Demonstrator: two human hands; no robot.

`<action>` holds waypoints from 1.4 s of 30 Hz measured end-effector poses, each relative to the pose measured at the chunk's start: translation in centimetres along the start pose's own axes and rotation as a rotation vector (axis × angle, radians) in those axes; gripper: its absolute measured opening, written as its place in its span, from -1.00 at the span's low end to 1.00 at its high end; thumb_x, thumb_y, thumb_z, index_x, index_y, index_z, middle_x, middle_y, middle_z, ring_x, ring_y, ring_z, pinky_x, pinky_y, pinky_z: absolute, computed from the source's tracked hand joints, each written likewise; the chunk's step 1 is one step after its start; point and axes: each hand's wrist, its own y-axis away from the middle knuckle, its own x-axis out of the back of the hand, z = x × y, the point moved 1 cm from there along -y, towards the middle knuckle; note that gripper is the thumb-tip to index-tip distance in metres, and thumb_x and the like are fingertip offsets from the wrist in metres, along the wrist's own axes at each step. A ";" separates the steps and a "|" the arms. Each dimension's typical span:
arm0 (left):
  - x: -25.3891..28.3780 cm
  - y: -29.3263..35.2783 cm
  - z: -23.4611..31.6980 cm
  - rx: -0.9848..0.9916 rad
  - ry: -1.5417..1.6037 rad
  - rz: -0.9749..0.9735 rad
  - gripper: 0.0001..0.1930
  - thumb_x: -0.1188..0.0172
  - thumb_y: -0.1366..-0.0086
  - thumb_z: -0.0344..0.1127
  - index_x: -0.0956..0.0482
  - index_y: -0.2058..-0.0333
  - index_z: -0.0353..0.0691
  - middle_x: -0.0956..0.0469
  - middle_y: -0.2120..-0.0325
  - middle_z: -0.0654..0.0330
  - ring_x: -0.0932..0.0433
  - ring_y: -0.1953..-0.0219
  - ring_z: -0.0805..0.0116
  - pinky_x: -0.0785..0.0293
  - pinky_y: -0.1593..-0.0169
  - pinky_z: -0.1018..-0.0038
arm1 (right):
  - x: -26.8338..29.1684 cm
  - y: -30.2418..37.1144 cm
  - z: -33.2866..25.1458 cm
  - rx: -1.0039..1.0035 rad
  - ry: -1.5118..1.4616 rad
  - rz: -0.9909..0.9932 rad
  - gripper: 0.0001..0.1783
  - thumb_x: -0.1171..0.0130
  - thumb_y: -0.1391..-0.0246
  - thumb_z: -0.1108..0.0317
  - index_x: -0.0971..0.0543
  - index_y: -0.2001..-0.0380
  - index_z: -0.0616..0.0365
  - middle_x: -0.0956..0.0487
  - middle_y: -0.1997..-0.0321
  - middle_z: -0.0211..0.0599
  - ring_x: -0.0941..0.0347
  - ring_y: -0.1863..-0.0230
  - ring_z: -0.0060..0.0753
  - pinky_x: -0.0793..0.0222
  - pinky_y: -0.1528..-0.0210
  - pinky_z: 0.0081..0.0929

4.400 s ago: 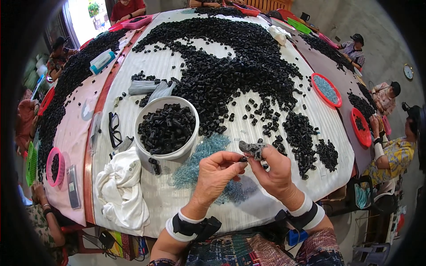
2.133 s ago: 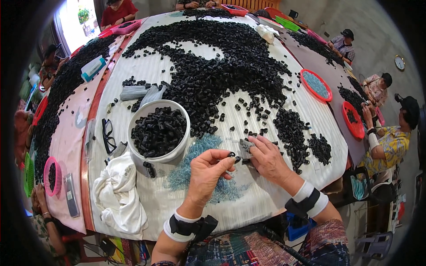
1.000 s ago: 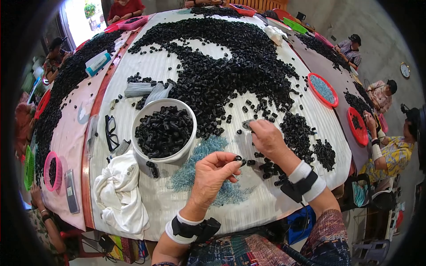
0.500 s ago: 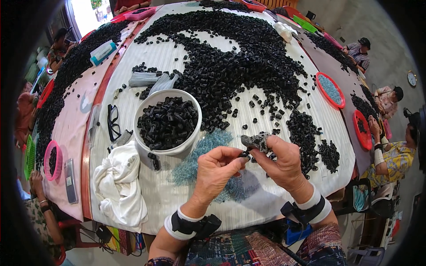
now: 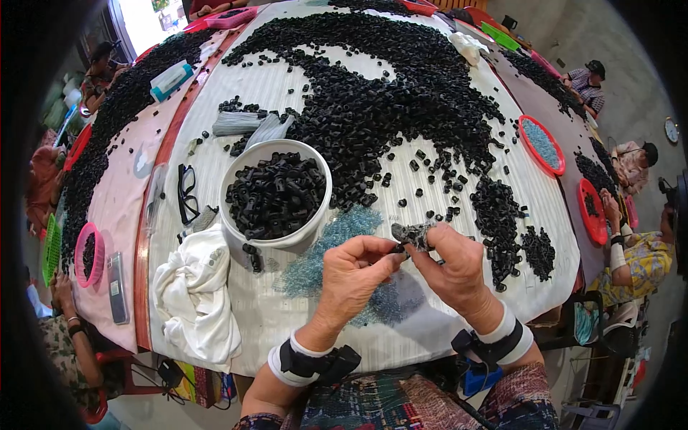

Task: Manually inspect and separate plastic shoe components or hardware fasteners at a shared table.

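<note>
Over the front of the table, my left hand (image 5: 350, 281) and my right hand (image 5: 459, 271) meet at the fingertips. Both pinch a small black plastic piece (image 5: 401, 249), mostly hidden by the fingers. A worn grey cover (image 5: 411, 233) wraps my right index finger. Under and beside my left hand lies a spread of tiny translucent blue pieces (image 5: 315, 258). Just beyond it stands a white bucket (image 5: 324, 221) filled with black plastic fittings (image 5: 276, 197). A few loose black fittings (image 5: 252, 258) sit against the bucket's near side.
A large heap of black fittings (image 5: 387, 107) covers the table's far half; smaller piles (image 5: 496, 233) lie right. Eyeglasses (image 5: 188, 195) and a white cloth (image 5: 195, 297) are left. A red tray (image 5: 561, 168) of blue pieces stands right. Other people (image 5: 631, 261) sit at side tables.
The whole view has shifted slightly, with the table's contents a little further right. My fingertips stay together on the black piece, with only a small change in the right fingers.
</note>
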 end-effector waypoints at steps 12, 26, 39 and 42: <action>-0.2 0.0 0.1 0.066 -0.009 0.036 -0.84 -0.25 -0.16 -0.48 -0.57 0.28 -0.40 -0.61 0.41 0.13 -0.62 0.40 0.43 -0.55 0.41 0.61 | -0.6 0.0 -0.6 0.057 0.095 -0.007 -0.77 -0.20 0.31 0.67 -0.46 0.47 0.26 -0.44 0.55 -0.18 -0.43 0.49 -0.16 -0.38 0.48 -0.37; 0.2 -0.1 -0.4 0.076 0.015 0.012 -0.86 -0.20 -0.17 -0.46 -0.54 0.30 -0.41 -0.60 0.44 0.14 -0.60 0.44 0.46 -0.54 0.41 0.60 | -1.2 0.7 -0.3 -0.032 0.021 -0.039 -0.78 -0.20 0.23 0.63 -0.46 0.40 0.30 -0.48 0.49 -0.13 -0.46 0.47 -0.12 -0.40 0.46 -0.35; 0.3 -0.3 -0.3 0.091 0.186 0.027 -0.87 -0.18 -0.14 -0.44 -0.55 0.38 -0.42 -0.58 0.51 0.17 -0.54 0.50 0.52 -0.50 0.41 0.65 | -2.1 0.7 -0.9 0.094 0.154 -0.044 -0.58 -0.41 0.38 0.42 -0.43 0.41 0.28 -0.38 0.39 -0.12 -0.38 0.41 -0.13 -0.38 0.44 -0.34; 0.5 -0.3 -0.5 0.092 0.159 0.014 -0.87 -0.19 -0.13 -0.45 -0.55 0.39 -0.41 -0.57 0.53 0.18 -0.54 0.51 0.52 -0.49 0.42 0.65 | -2.4 0.8 -1.0 0.098 0.178 -0.035 -0.60 -0.41 0.40 0.43 -0.43 0.45 0.26 -0.39 0.43 -0.15 -0.38 0.42 -0.15 -0.37 0.46 -0.35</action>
